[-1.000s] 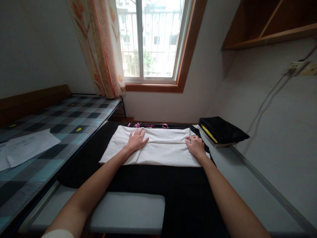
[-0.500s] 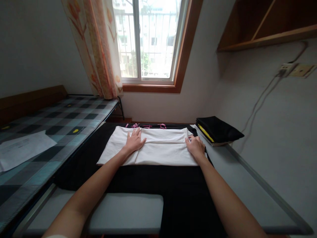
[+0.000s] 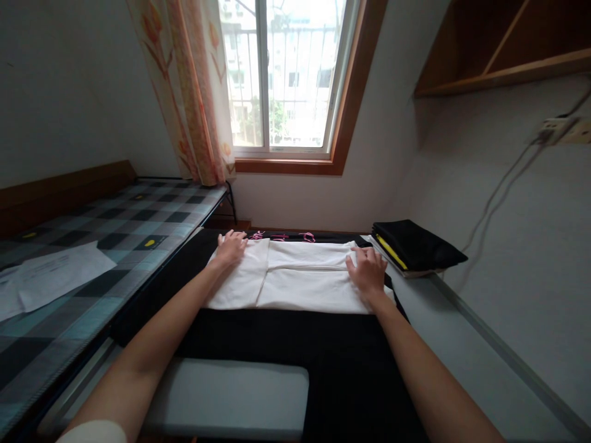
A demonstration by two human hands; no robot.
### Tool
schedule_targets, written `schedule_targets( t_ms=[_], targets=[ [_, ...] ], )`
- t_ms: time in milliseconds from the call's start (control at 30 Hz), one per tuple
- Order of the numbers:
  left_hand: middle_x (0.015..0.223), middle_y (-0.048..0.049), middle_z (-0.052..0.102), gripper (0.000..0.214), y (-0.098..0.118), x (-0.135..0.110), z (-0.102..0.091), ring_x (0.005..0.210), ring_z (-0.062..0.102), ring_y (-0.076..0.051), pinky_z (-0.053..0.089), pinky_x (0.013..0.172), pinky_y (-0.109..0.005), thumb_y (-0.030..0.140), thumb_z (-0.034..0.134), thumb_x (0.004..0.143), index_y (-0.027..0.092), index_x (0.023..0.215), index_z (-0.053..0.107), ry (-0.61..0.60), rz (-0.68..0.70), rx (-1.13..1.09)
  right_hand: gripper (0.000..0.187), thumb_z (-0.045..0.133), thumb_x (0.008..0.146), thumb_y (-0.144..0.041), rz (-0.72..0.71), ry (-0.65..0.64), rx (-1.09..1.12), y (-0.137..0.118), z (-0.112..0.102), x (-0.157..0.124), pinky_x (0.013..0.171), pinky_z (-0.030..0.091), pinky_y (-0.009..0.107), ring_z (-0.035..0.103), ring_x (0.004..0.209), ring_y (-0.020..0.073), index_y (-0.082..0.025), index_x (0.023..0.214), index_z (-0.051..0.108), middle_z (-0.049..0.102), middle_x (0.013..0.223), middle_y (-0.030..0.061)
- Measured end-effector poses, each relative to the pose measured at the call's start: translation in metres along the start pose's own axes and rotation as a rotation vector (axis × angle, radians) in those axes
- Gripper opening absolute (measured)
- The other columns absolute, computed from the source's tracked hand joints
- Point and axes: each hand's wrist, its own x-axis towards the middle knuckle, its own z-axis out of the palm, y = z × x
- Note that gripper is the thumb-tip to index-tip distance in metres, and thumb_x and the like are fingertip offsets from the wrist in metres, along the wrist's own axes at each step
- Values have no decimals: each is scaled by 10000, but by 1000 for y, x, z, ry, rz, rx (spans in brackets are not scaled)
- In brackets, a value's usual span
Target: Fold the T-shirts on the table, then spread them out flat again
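A folded white cloth garment (image 3: 309,286) lies flat as a wide strip on a black cloth (image 3: 277,335). A crosswise fold shows on its left part and a lengthwise crease runs along its middle. Over the far left corner of the garment rests my left hand (image 3: 231,247), fingers apart and nothing gripped. My right hand (image 3: 368,272) lies on the garment's right end, its fingers spread and slightly bent. Whether the garment is a shirt I cannot tell.
Pink lettering (image 3: 279,237) marks the black cloth's far edge. A black folder stack (image 3: 415,246) lies at the right on the grey table (image 3: 466,344). Left stands a bed with a checked mattress (image 3: 184,212) and papers (image 3: 64,277). A wooden shelf (image 3: 508,74) overhangs at right.
My left hand has slid left and away from me, from the garment's crosswise fold to its far left corner. The left end of the garment has drawn in. My right hand stays at the right end.
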Motion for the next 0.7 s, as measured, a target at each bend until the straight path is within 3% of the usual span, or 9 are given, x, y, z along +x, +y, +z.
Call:
schedule_targets(
  t_ms=[100, 200, 267, 433, 567, 700],
  targets=[
    [1133, -142, 684, 280, -40, 21, -21, 1167, 546, -328, 368, 1016, -468, 337, 524, 845, 174, 964, 718, -27, -178, -115, 239, 491, 928, -299, -373, -55, 225, -41, -5, -11, 873, 386, 383, 545, 963, 249, -153, 1026, 653, 615, 1001, 116],
    [877, -107, 724, 240, -66, 31, -35, 936, 645, -274, 475, 831, -331, 365, 595, 771, 155, 791, 709, -56, -201, -206, 235, 526, 929, -364, -820, -212, 407, -97, -8, -34, 859, 392, 347, 543, 924, 208, -191, 1039, 641, 616, 1014, 85],
    [754, -72, 705, 271, -73, 32, -39, 802, 650, -229, 483, 722, -278, 416, 641, 718, 151, 734, 691, -72, -192, -281, 268, 578, 897, -408, -995, -284, 428, -131, -9, -49, 840, 393, 341, 536, 917, 205, -206, 1064, 636, 609, 1037, 80],
    [662, -39, 662, 401, -71, 33, -38, 659, 603, -175, 469, 604, -253, 521, 708, 623, 136, 732, 671, -94, -171, -426, 227, 615, 861, -347, -1069, -333, 294, -177, -5, -64, 802, 374, 344, 509, 905, 210, -193, 1026, 640, 596, 1050, 85],
    [678, -46, 671, 454, -72, 36, -37, 693, 613, -187, 488, 627, -266, 578, 697, 627, 138, 736, 661, -74, -175, -447, 160, 573, 882, -329, -1084, -355, 240, -183, 3, -64, 805, 357, 353, 497, 896, 207, -186, 872, 643, 599, 983, 72],
    [728, -69, 693, 467, -79, 40, -37, 742, 641, -213, 506, 680, -289, 593, 675, 656, 137, 755, 663, -57, -188, -362, 167, 549, 897, -308, -1082, -378, 243, -181, 8, -66, 799, 351, 344, 505, 889, 198, -183, 841, 644, 595, 965, 71]
  ],
)
